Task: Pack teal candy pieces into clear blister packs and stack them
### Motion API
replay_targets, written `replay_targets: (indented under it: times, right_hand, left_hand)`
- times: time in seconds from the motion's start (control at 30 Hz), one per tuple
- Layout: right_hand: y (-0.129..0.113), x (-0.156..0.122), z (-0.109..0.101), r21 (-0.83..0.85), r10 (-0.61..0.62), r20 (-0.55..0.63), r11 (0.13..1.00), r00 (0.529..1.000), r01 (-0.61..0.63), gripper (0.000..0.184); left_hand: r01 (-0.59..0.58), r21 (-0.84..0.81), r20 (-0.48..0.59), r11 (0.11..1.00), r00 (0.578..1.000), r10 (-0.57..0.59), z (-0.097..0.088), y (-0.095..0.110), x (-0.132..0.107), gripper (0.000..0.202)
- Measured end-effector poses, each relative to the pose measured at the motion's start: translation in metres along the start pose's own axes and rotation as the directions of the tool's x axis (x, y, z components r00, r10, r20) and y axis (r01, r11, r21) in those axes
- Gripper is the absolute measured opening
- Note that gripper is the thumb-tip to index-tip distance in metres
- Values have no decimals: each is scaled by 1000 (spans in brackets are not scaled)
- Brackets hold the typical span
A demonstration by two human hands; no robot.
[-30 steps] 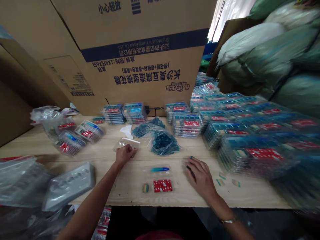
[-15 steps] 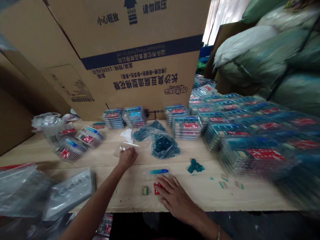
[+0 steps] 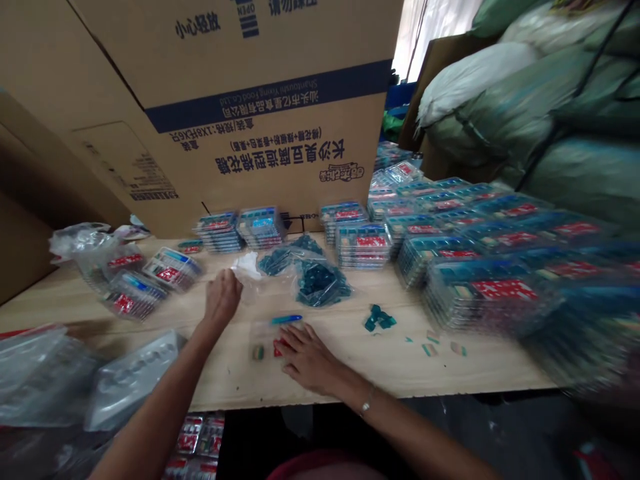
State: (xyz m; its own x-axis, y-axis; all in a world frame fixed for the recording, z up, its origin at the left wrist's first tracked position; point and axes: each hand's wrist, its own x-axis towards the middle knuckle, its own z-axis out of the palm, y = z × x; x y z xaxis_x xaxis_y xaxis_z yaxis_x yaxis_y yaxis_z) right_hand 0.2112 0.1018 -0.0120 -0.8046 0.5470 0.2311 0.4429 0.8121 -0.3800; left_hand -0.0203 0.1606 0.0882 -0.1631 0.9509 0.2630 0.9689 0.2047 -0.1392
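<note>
My right hand (image 3: 307,357) lies flat with fingers spread on a clear plastic tray (image 3: 263,330) at the front of the wooden table (image 3: 380,363). The tray holds a blue pen-like piece (image 3: 287,319), a small striped eraser (image 3: 258,352) and a red card (image 3: 278,349) partly under my fingers. My left hand (image 3: 222,297) is curled, fingers closed on the edge of a clear plastic bag (image 3: 249,283) further back; what it pinches is hard to make out. A small heap of teal pieces (image 3: 379,319) lies to the right of the tray.
Bags of teal pieces (image 3: 320,283) lie mid-table. Stacks of filled clear packs (image 3: 480,260) crowd the right side and the back (image 3: 240,230). A big cardboard box (image 3: 240,113) stands behind. Empty grey trays (image 3: 133,377) and bagged packs (image 3: 145,280) sit left. Small erasers (image 3: 430,348) lie loose.
My right hand left the teal pieces on the table and moved left onto the tray, covering the red card. My left hand stays at the clear bag. The view has shifted right.
</note>
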Motion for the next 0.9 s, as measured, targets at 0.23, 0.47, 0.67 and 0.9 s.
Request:
replay_targets:
  times: [0.23, 0.47, 0.67, 0.9]
  right_hand:
    - [3, -9, -26, 217, 167, -474, 974, 865, -69, 44]
    - [42, -119, -39, 146, 397, -530, 913, 749, -381, 25]
    - [68, -102, -52, -43, 518, -445, 802, 730, -596, 17]
    - [73, -109, -57, 389, 628, -162, 749, 761, -536, 22]
  left_hand:
    - [-659, 27, -585, 752, 600, 546, -19, -5, -99, 8]
    - [-965, -140, -318, 219, 254, 914, 20, 70, -175, 20]
    - [-811, -439, -208, 386, 510, 835, 28, 79, -155, 29]
    - [-670, -517, -196, 533, 699, 688, 32, 71, -163, 30]
